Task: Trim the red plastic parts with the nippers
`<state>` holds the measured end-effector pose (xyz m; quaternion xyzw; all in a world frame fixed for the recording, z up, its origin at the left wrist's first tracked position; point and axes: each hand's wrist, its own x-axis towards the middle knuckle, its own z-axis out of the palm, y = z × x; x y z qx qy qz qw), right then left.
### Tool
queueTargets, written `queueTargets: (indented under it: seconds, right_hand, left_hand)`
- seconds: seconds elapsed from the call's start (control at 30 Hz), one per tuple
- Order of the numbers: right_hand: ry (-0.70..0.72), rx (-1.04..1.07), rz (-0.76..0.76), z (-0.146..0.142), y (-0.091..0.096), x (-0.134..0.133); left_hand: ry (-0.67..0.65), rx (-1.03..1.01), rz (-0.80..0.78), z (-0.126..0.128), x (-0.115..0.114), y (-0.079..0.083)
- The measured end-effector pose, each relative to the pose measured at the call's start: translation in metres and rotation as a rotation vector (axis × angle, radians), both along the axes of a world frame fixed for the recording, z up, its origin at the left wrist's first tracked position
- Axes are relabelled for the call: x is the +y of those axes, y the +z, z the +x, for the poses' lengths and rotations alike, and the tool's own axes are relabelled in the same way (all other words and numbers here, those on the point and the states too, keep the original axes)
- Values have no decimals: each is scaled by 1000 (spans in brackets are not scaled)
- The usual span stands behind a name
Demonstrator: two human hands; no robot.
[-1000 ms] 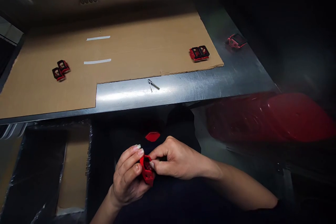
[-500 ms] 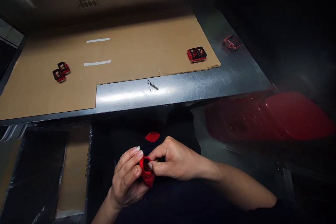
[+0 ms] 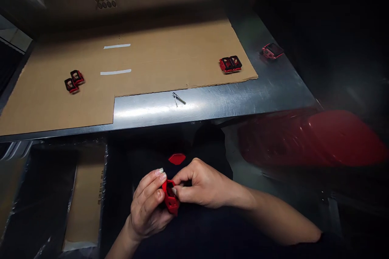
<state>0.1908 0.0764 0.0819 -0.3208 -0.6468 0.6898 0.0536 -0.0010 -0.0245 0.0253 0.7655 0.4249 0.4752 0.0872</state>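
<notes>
Below the table edge, over my dark lap, my left hand (image 3: 148, 206) wraps round a small red plastic part (image 3: 170, 200). My right hand (image 3: 202, 184) pinches the top of the same red part with thumb and forefinger. A small red piece (image 3: 177, 158) lies on the dark cloth just above my hands. Whatever sits between my right fingertips is too small to make out.
A steel table (image 3: 212, 103) carries a cardboard sheet (image 3: 152, 60). Pairs of red and black parts sit on the cardboard at left (image 3: 73, 80) and right (image 3: 230, 64), another part (image 3: 272, 50) on the steel. Metal tweezers (image 3: 178, 98) lie near the front edge. A red bin (image 3: 319, 137) is at right, a lined box (image 3: 54, 198) at lower left.
My hands have stayed in place on the red part, with only slight finger shifts. The view has drifted a little.
</notes>
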Motion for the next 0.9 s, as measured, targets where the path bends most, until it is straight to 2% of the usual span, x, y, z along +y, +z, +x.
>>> queueTargets:
  seconds: [0.2, 0.43, 0.7, 0.9]
  right_hand:
    - [1, -1, 45, -2, 0, 1]
    - [89, 172, -167, 10, -5, 7]
    - [35, 5, 45, 2, 0, 4]
    - [94, 141, -36, 6, -1, 8]
  left_hand:
    - [42, 5, 5, 1, 0, 2]
    - [56, -64, -27, 2, -1, 2]
    - [37, -40, -21, 1, 0, -1]
    - [70, -59, -26, 1, -1, 1]
